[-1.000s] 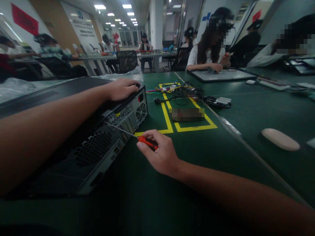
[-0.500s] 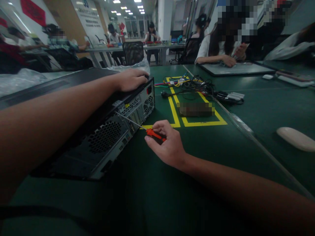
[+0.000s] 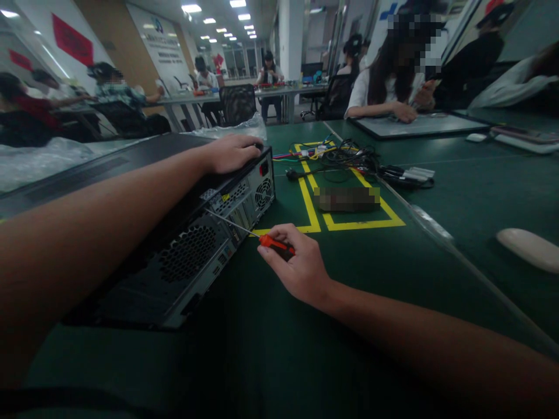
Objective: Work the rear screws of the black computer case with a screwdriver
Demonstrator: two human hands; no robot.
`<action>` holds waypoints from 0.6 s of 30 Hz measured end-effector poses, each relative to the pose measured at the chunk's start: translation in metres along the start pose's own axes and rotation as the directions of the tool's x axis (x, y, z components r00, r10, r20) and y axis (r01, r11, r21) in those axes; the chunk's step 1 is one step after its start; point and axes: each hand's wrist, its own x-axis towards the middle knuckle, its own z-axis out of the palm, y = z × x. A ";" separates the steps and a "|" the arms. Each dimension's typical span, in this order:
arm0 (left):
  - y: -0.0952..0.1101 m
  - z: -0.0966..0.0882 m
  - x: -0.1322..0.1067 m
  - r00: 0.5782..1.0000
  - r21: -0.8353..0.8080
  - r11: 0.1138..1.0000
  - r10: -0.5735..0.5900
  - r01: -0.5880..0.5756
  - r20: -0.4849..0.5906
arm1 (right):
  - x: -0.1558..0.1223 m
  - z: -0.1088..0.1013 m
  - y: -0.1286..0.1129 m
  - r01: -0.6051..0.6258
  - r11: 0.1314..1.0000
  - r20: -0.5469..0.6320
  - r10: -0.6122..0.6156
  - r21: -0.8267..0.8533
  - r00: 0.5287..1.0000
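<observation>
The screwdriver (image 3: 278, 247) is gripped by its handle in the right hand (image 3: 301, 266), the fingers curled round it and the thumb pressed along its side. Its shaft is pointed away to the left of that hand, and the tip is brought to the rear of the case (image 3: 212, 265), near the upper edge. The case is laid on the table (image 3: 371, 279), left of the right hand; its contents are hidden. A honeycomb vent (image 3: 187, 251) is seen left of the hand, and a round fan grille (image 3: 263, 193) farther off, beyond the handle. On the case's top, the left hand (image 3: 233, 154) is spread palm down, its fingers slightly bent, nothing being grasped.

Beyond the right hand, a blurred block (image 3: 347, 199) is framed by yellow tape (image 3: 364, 226), with cables (image 3: 353, 156) heaped past it. Farther still, a panel (image 3: 437, 124) is touched by a co-worker's hand (image 3: 406, 112).
</observation>
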 end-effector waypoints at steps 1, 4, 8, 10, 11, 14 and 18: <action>0.000 0.000 0.000 1.000 0.001 1.000 0.002 -0.002 -0.001 | 0.000 -0.001 0.000 0.007 1.000 -0.004 -0.007 -0.007 1.000; 0.000 0.000 0.000 1.000 0.000 1.000 0.013 -0.013 -0.005 | 0.000 -0.002 0.000 0.040 0.999 -0.014 -0.040 -0.021 0.999; 0.000 0.000 0.000 1.000 -0.012 1.000 0.028 -0.028 -0.011 | 0.000 -0.002 -0.001 0.064 0.998 -0.012 -0.064 -0.014 0.998; -0.001 0.000 -0.001 0.999 -0.015 0.999 0.038 -0.038 -0.010 | 0.000 -0.002 -0.001 0.053 0.999 0.007 -0.053 0.008 0.999; -0.001 0.000 -0.001 0.999 -0.016 0.999 0.042 -0.042 -0.009 | -0.001 -0.002 -0.001 0.043 0.999 0.015 -0.043 0.020 0.999; -0.002 0.000 0.000 0.999 -0.016 0.999 0.052 -0.052 -0.012 | -0.002 -0.001 -0.002 0.018 1.000 0.016 -0.019 0.024 1.000; -0.002 0.000 0.000 0.998 -0.017 0.998 0.053 -0.054 -0.015 | -0.003 0.000 -0.001 0.017 1.000 0.004 -0.017 -0.004 1.000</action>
